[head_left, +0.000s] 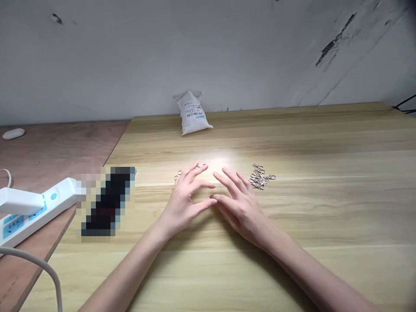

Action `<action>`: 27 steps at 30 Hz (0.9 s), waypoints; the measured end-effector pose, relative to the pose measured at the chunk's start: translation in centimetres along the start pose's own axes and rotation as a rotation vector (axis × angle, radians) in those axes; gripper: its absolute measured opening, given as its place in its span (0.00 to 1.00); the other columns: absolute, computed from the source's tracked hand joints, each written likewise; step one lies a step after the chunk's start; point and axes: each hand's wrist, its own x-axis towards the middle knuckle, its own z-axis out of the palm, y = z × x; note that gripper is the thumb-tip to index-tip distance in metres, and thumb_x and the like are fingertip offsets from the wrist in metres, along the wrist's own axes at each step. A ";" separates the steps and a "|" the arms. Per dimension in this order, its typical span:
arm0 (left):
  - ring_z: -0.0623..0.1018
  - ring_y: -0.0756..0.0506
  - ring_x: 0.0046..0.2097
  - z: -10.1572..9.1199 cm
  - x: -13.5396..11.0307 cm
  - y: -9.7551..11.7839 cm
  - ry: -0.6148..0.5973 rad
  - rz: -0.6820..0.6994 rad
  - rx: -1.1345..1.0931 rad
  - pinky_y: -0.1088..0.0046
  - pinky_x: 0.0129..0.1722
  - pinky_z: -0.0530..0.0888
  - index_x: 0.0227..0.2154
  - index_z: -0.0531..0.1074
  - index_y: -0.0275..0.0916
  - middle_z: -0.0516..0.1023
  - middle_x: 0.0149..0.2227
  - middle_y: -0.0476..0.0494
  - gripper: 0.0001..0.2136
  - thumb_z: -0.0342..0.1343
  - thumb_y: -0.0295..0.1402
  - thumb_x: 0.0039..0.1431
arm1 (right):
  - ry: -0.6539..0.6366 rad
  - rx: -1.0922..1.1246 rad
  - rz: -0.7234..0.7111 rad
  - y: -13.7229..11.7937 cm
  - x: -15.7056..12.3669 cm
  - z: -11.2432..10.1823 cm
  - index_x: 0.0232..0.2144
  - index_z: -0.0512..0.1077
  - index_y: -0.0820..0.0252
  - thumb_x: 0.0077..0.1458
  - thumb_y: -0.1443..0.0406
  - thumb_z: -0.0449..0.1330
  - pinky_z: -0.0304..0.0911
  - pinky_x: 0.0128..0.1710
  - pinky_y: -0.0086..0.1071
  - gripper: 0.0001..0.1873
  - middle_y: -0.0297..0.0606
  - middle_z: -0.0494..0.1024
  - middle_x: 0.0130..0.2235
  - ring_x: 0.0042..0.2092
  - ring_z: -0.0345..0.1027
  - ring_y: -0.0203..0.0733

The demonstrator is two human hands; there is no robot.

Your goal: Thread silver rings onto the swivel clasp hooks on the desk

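Note:
My left hand (186, 190) hovers over the middle of the table with its fingers spread. Several small metal split rings (180, 173) lie by its fingertips, partly hidden behind the hand. My right hand (238, 201) is beside it, palm down, its fingers stretched out and apart. The tip of my left thumb meets, or nearly meets, a fingertip of my right hand; I cannot see anything held there. Just right of my right hand is a small pile of silver lobster clasps (259, 178).
A white printed plastic bag (194, 115) stands at the back near the wall. To the left lies a dark pixelated phone-like shape (107, 201). A white power strip (61, 197), a grey cable (35, 259) and a white oval case (13, 133) are on the brown surface at left.

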 end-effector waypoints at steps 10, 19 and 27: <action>0.57 0.38 0.68 -0.2 0.2 -0.2 0.052 0.164 0.133 0.44 0.64 0.57 0.29 0.77 0.43 0.67 0.62 0.46 0.05 0.59 0.33 0.60 | -0.031 0.162 0.072 0.6 0.3 -1.0 0.36 0.76 0.54 0.63 0.64 0.54 0.52 0.61 0.55 0.09 0.42 0.66 0.61 0.67 0.47 0.52; 0.57 0.37 0.68 0.6 0.5 -0.1 0.129 0.334 0.552 0.43 0.67 0.44 0.26 0.74 0.40 0.64 0.64 0.42 0.08 0.55 0.31 0.62 | -0.075 0.148 0.302 -0.9 0.1 -0.5 0.26 0.72 0.58 0.62 0.63 0.54 0.48 0.61 0.61 0.14 0.43 0.73 0.54 0.64 0.53 0.56; 0.60 0.35 0.66 -4.7 0.6 -5.9 0.074 -0.035 0.456 0.40 0.64 0.52 0.40 0.77 0.46 0.68 0.60 0.41 0.10 0.58 0.43 0.59 | -0.019 -0.109 0.180 2.1 1.9 0.2 0.37 0.76 0.57 0.63 0.61 0.53 0.45 0.62 0.59 0.12 0.46 0.73 0.53 0.63 0.56 0.56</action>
